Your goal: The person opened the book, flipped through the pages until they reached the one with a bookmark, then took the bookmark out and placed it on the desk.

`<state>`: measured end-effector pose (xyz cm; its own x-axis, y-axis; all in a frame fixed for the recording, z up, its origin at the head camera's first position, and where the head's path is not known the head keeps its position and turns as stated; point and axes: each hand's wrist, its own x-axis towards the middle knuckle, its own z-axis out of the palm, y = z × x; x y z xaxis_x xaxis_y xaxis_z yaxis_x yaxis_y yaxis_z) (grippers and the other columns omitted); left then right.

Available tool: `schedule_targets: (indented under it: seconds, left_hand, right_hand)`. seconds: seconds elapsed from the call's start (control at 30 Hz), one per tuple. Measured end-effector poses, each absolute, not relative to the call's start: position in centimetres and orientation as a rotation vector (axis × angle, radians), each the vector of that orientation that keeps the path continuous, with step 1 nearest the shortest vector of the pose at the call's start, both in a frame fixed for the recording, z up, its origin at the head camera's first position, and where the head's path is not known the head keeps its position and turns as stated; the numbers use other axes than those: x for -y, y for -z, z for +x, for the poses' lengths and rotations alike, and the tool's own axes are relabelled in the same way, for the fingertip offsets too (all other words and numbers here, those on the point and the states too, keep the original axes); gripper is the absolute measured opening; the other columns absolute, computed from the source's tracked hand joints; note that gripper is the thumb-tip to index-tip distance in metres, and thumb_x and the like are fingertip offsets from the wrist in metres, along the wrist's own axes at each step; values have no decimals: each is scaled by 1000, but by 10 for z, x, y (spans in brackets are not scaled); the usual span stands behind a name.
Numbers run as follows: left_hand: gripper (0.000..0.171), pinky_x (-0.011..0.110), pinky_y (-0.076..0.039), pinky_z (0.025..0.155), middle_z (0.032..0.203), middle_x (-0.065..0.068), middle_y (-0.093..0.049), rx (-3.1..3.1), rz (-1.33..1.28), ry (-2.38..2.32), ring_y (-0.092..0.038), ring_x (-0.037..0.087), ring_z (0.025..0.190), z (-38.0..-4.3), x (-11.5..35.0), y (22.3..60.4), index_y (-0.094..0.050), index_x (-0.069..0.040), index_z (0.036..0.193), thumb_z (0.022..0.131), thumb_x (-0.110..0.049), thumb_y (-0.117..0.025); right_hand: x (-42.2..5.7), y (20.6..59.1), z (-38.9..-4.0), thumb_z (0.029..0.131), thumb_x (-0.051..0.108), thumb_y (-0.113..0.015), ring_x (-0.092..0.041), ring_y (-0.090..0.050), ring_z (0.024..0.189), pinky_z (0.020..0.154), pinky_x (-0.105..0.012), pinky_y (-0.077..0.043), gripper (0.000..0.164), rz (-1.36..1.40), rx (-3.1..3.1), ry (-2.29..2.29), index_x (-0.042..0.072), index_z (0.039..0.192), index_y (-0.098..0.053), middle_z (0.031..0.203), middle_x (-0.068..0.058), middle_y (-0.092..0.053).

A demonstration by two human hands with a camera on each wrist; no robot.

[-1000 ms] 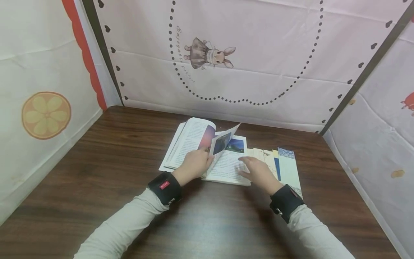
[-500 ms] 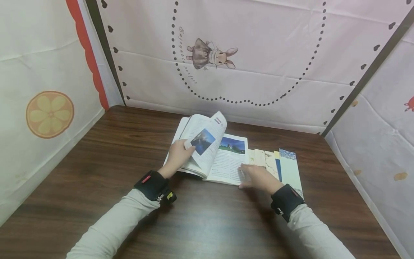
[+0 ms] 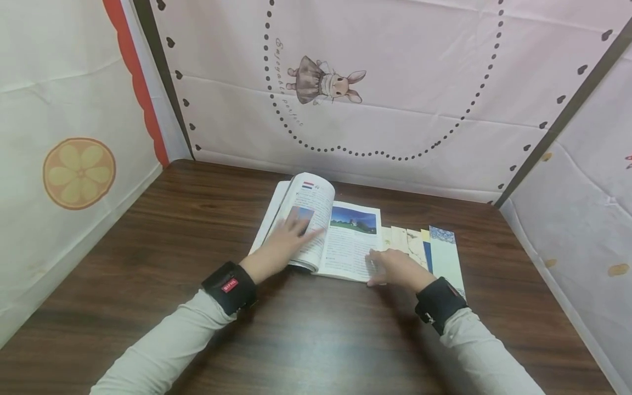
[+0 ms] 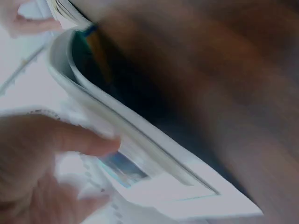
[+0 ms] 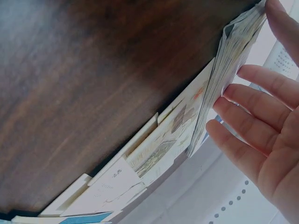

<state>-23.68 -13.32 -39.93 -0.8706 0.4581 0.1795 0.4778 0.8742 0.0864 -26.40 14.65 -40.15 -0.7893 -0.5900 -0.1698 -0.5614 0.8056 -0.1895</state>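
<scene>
An open book (image 3: 345,255) lies on the dark wooden table, its thick left side bulging upward. Its right page carries a landscape photo. My left hand (image 3: 281,241) is spread over the curved left page, covering part of a small picture. The left wrist view is blurred; it shows the left thumb (image 4: 93,140) stretched along the pages near their lower edge. At the book's right edge, my right hand (image 3: 397,267) touches the right page with fairly straight fingers. The right wrist view has these fingertips (image 5: 217,103) against the edge of the page stack (image 5: 224,65).
Several printed paper strips, one pale green (image 3: 444,255), fan out right of the book, with the right wrist over some of them. A patterned cloth (image 3: 395,82) hangs behind the table (image 3: 306,340), with more at both sides.
My left hand has carried a page over to the left, let it go, and now lies spread on the left page. The right hand has come down to the right page's edge.
</scene>
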Motion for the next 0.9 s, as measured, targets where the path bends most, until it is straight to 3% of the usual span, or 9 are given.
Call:
schedule_targets:
  seconds: [0.07,0.13,0.2,0.27,0.33,0.5,0.6,0.77,0.9]
  left_hand:
    - [57,60,-36,102,151,19,-32,2936,-917,153,-25,49,137,-233,127,397,-47,-13,138,86,8,-55]
    - [46,55,-44,96,143,16,-45,2968,-962,139,-39,45,131,-230,119,394,-55,-9,131,87,6,-54]
    - [34,47,-53,83,126,15,-58,2945,-916,104,-56,39,114,-230,112,392,-61,-6,122,88,0,-58]
    - [26,39,-55,71,108,11,-63,2916,-848,79,-62,30,94,-231,107,391,-66,-7,113,88,-4,-60]
    - [20,34,-52,63,95,7,-62,2909,-811,81,-61,23,79,-233,105,391,-67,-7,108,89,-8,-60]
    - [14,31,-47,57,83,5,-59,2910,-790,189,-57,19,68,-238,102,391,-69,-6,95,90,-14,-58]
    - [18,28,-43,52,77,3,-56,2913,-779,214,-51,15,61,-241,99,393,-68,-7,85,88,-23,-60]
    - [28,36,-49,57,80,4,-57,2944,-749,163,-57,21,66,-241,93,396,-68,-7,82,82,-34,-62]
    - [35,48,-54,69,93,10,-63,2947,-737,130,-65,37,89,-239,88,396,-69,-3,90,81,-37,-63]
  right_hand:
    - [-147,401,-264,74,33,-79,-31,-62,105,92,-44,-49,62,-889,-2760,204,3,124,-59,123,-20,-62]
    - [-148,400,-264,75,33,-78,-31,-62,105,92,-44,-49,62,-885,-2748,216,3,125,-58,124,-20,-61]
    - [-149,400,-266,76,33,-77,-31,-62,106,92,-44,-49,61,-896,-2732,227,3,126,-58,126,-19,-60]
    - [-151,399,-268,78,32,-76,-29,-62,106,90,-42,-50,59,-917,-2711,246,3,127,-58,127,-19,-59]
    - [-153,397,-271,79,30,-75,-29,-62,109,91,-41,-50,56,-939,-2683,272,3,126,-59,130,-18,-58]
    - [-160,391,-276,84,23,-69,-30,-60,116,96,-44,-47,38,-1009,-2630,309,3,117,-66,125,-15,-62]
    - [-160,388,-275,86,13,-66,-26,-65,105,93,-42,-50,25,-1081,-2642,273,3,108,-70,112,-13,-69]
    - [-158,390,-273,82,5,-69,-12,-61,75,77,-32,-54,10,-1181,-2751,202,7,92,-71,88,-4,-72]
    - [-157,390,-272,80,4,-71,-9,-60,71,72,-29,-53,8,-1239,-2857,244,9,87,-71,83,-2,-72]
